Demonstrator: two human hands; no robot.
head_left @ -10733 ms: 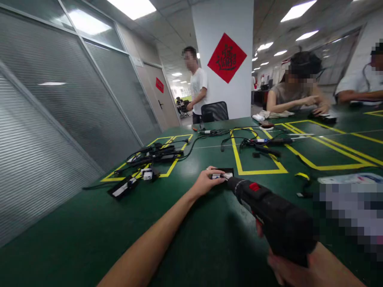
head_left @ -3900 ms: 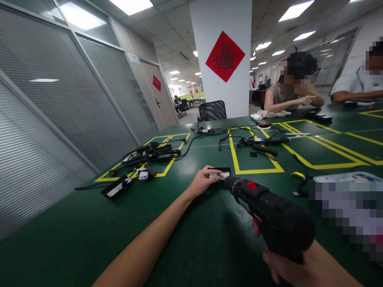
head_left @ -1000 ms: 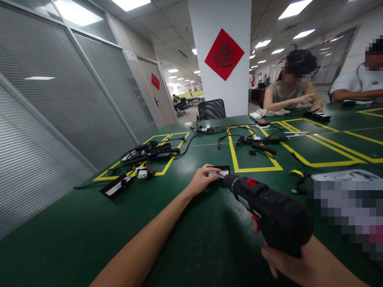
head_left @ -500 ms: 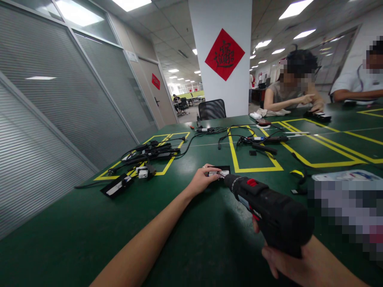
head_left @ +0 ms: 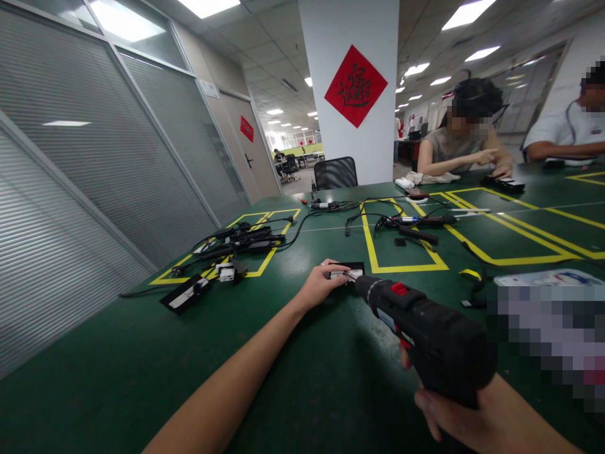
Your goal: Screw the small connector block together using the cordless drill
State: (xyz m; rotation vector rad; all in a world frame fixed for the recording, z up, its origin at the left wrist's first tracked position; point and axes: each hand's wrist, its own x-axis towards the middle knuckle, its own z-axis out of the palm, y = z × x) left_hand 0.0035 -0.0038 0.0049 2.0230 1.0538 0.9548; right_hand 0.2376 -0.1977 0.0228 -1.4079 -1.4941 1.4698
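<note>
My right hand (head_left: pixel 454 410) is wrapped round the handle of a black cordless drill (head_left: pixel 425 321) with red accents. Its bit points left and away from me, with the tip at a small black-and-white part (head_left: pixel 357 270) on the table. Whether the tip touches a screw is too small to tell. My left hand (head_left: pixel 319 284) grips that part from its left side, fingers laid over its pale face and partly covering it. To the left lies a black flat piece with a white strip (head_left: pixel 184 294), next to a white block-shaped item (head_left: pixel 227 272).
Black cables and adapters (head_left: pixel 241 239) lie heaped inside yellow tape on the green table (head_left: pixel 189 378). Beyond the drill are a pen-shaped electric tool (head_left: pixel 425 221) and more cables. A plastic tray (head_left: pixel 548 277) is at right. Two people sit across on the right; a chair (head_left: pixel 336 172) stands behind.
Hands, drill and black-and-white part hold nearly the same positions. The whole view has shifted very slightly.
</note>
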